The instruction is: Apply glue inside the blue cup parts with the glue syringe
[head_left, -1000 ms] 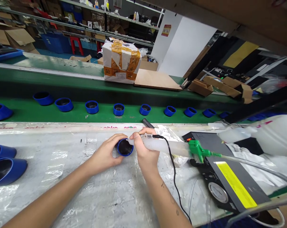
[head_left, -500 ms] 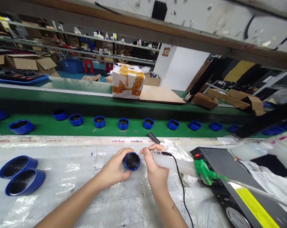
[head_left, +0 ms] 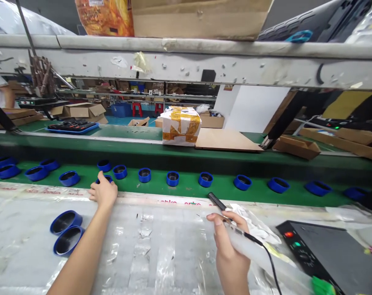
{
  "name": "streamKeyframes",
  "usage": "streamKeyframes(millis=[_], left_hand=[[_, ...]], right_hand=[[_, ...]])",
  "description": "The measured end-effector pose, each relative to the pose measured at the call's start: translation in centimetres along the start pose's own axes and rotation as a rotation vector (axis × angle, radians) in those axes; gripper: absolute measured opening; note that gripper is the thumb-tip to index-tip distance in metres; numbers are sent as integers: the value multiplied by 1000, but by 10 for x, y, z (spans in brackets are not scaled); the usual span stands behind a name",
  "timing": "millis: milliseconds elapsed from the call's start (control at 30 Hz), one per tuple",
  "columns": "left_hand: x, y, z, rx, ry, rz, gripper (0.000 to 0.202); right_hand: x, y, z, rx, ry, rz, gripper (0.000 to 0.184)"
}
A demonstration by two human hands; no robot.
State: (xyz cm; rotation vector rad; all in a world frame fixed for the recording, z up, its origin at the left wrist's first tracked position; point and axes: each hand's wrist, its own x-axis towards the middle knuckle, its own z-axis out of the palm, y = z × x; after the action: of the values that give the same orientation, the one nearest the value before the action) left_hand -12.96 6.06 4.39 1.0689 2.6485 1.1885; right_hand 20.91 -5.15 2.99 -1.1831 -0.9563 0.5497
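Note:
My left hand (head_left: 103, 191) reaches forward to the near edge of the green conveyor belt (head_left: 192, 189), fingers closed round a blue cap (head_left: 107, 179) that rests on the belt. My right hand (head_left: 229, 237) stays over the plastic-covered bench (head_left: 149, 250) and grips a translucent dispensing syringe (head_left: 250, 246) with a black cable (head_left: 270, 256) running off it. A row of several blue caps (head_left: 172, 178) stands along the belt.
Two blue caps (head_left: 65, 230) lie on the bench at the left. A black controller box (head_left: 333, 254) with red and green lights sits at the right, white rags (head_left: 250, 223) beside it. A taped parcel (head_left: 181, 125) and cardboard sheets sit on the far belt.
My left hand has carried the blue cap from the syringe tip out to the left and onto the belt. My right hand drew back with the syringe. The view tilted upward.

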Motion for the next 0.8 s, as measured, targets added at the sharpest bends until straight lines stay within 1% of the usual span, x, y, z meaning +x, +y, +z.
streamKeyframes(millis=[33,100,200,267,367,433,467,533,567,700,767,800], left_hand=[[6,-1,0,26,12,-18,43],[12,1,5,65,20,-10,43],[14,5,16,91,29,69,42],[14,8,20,86,47,145,43],[11,12,22,44,69,295,44],[2,15,23,-4,61,399,40],[-6,16,24,-33,42,454,34],[-32,18,28,-104,-42,570,14],[-48,18,30,-144,-108,635,6],[-123,14,33,-280,-474,875,21],[-149,11,31,-331,-643,965,28],[-156,10,31,-355,-709,996,34]], right_hand=[[0,0,-1,-5,-11,-7,30],[0,-1,-1,-19,-32,-23,27],[0,-1,-1,-37,-41,-40,26],[1,0,0,-43,-24,-41,26],[2,-1,1,-42,5,-49,26],[2,-2,2,-37,8,-65,25],[2,-3,2,-33,7,-76,24],[2,-6,4,-26,1,-96,22],[2,-7,4,-23,-5,-105,20],[-2,-7,6,-20,-72,-130,16],[-4,-6,6,-16,-105,-133,14],[-5,-6,7,-9,-117,-133,13]])
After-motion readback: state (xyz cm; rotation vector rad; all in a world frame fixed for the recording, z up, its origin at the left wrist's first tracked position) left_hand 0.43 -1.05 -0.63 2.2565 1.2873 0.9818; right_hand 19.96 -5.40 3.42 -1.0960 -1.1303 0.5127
